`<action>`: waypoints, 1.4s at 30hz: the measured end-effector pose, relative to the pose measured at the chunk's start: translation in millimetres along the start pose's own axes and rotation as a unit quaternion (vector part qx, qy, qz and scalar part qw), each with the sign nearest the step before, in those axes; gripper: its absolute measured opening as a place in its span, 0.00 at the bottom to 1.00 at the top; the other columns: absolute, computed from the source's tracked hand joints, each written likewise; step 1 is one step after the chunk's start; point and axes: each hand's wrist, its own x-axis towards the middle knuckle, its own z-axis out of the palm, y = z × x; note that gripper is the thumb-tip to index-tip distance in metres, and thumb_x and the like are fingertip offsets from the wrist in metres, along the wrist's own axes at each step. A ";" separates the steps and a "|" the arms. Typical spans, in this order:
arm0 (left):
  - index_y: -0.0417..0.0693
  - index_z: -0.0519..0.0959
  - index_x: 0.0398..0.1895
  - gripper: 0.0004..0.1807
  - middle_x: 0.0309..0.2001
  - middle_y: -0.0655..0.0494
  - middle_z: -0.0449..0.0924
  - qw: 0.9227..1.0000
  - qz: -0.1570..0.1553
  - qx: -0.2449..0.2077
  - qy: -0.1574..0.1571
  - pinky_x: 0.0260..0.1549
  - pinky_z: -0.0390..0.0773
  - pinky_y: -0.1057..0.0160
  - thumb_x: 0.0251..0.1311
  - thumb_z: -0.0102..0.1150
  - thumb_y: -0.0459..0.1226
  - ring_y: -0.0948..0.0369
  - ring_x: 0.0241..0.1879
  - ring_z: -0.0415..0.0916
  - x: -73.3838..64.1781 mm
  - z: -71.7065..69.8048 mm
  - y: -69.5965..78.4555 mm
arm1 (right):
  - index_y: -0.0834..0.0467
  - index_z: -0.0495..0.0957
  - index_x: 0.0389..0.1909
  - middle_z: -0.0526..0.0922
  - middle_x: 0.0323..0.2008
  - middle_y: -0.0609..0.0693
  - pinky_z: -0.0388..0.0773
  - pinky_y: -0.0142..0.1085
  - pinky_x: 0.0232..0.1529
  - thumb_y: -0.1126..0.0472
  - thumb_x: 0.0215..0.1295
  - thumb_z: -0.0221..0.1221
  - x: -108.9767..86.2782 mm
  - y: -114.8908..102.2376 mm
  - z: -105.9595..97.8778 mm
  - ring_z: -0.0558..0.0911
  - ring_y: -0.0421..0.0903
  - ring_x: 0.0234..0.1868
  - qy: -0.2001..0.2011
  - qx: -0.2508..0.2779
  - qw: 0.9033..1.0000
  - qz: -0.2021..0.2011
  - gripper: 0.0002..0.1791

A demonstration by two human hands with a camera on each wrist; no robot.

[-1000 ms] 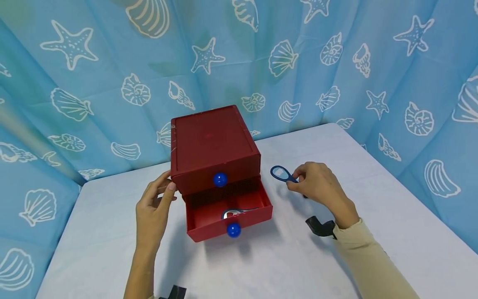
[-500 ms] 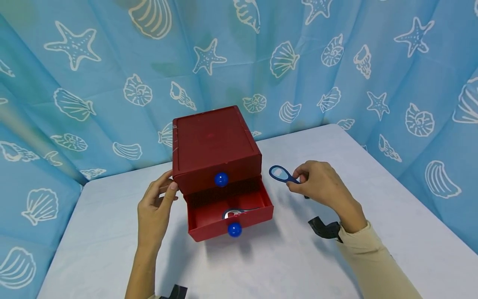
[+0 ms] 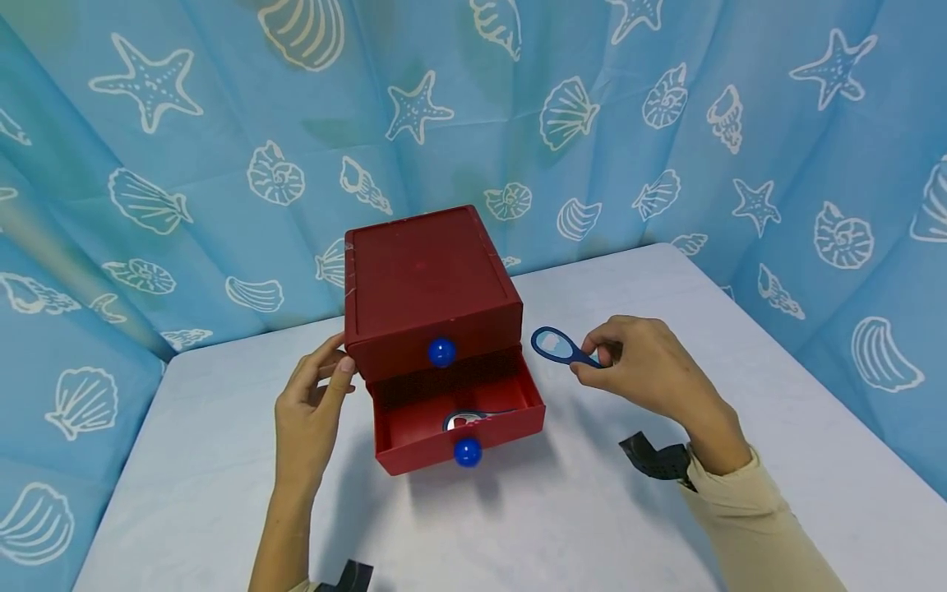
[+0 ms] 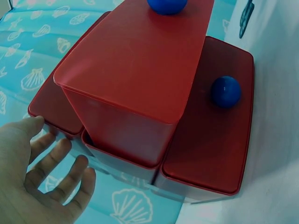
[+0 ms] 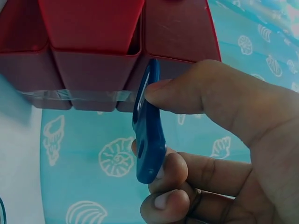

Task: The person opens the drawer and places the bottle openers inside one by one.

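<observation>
Just beside the red cabinet, the right hand is pinching a blue paddle by its handle above the counter, its grip narrow. At the cabinet's opposite side, the left hand is resting its loosely parted fingers and clasping nothing. Between the hands, the pulled-out drawer is jutting forward, a second paddle lying inside. With only thumb and fingertips bearing the handle, the blue paddle could be twisting loose. A knock against the jutting drawer could be shoving the cabinet askew, since those loose fingers are probably bracing it weakly.
</observation>
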 end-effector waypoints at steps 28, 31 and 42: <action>0.63 0.76 0.66 0.21 0.53 0.63 0.78 1.000 0.003 -0.002 0.001 0.44 0.80 0.71 0.71 0.58 0.41 0.61 0.48 0.79 -0.9 0.2 -1.7 | 0.53 0.83 0.32 0.72 0.25 0.42 0.73 0.32 0.23 0.61 0.51 0.75 -13.2 -26.3 23.3 0.74 0.43 0.29 0.005 -0.001 0.991 -0.132 0.10; 0.62 0.76 0.66 0.21 0.54 0.63 0.78 1.000 0.004 0.000 0.002 0.43 0.80 0.71 0.71 0.58 0.40 0.62 0.48 0.79 -0.8 0.1 -1.5 | 0.52 0.83 0.32 0.72 0.25 0.41 0.73 0.32 0.23 0.60 0.50 0.76 -13.0 -27.7 26.3 0.74 0.43 0.30 0.007 -0.006 0.990 -0.141 0.11; 0.62 0.76 0.66 0.21 0.54 0.63 0.78 1.000 0.007 -0.004 0.000 0.44 0.80 0.71 0.72 0.58 0.40 0.61 0.48 0.80 -0.4 0.9 -1.8 | 0.53 0.83 0.33 0.71 0.26 0.40 0.71 0.31 0.25 0.59 0.49 0.76 -11.3 -30.0 36.2 0.72 0.40 0.30 0.020 -0.005 0.981 -0.194 0.13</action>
